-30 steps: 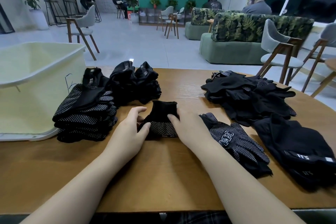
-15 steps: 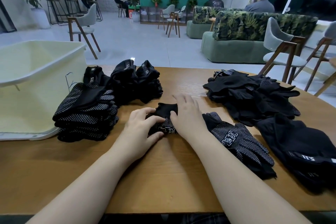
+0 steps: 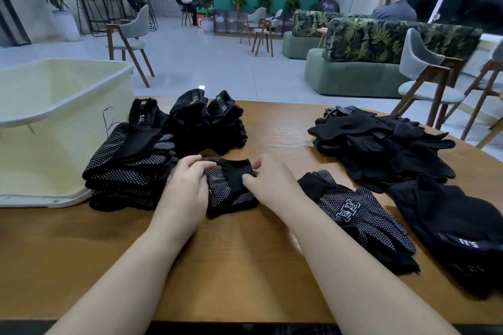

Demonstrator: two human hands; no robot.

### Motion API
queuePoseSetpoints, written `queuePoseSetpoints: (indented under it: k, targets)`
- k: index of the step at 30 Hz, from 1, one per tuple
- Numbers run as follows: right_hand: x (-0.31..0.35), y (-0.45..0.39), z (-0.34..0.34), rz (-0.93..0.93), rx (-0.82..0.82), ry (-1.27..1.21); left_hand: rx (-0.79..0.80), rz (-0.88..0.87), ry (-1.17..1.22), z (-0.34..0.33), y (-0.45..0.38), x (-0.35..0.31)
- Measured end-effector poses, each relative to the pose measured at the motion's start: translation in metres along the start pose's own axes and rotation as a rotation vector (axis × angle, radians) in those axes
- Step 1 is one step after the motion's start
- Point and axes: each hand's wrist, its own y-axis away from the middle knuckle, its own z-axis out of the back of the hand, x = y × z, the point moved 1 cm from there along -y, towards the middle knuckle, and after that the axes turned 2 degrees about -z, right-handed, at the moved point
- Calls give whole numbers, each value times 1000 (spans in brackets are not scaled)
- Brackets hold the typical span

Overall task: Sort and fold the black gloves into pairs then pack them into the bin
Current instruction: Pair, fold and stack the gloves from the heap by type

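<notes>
Both grips are on the folded pair (image 3: 231, 185) at mid surface (image 3: 245, 266): the left hand (image 3: 185, 187) curls over its left end, and the right hand (image 3: 269, 182) pinches the dark cuff at the right. Half a second ago the right palm lay flat on top, pressing; now its fingers have drawn back to the edge. The fold looks finished, so the bundle seems ready to join the stack (image 3: 128, 168) beside the bin (image 3: 62, 106). A flat glove (image 3: 353, 212) and a loose pile (image 3: 381, 144) wait to the right.
</notes>
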Motion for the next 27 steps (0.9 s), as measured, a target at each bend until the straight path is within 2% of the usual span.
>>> queuePoseSetpoints:
  k: [7,18,27]
  targets:
    - [8,4,-11,-44,17,-155,196,-85,-38,0,12,-3]
    - [-14,24,-13,275,-106,-127,91,-3,-123,-1,10,1]
    - [-22,26,-19,296,-131,-53,132,-4,-159,-3,10,1]
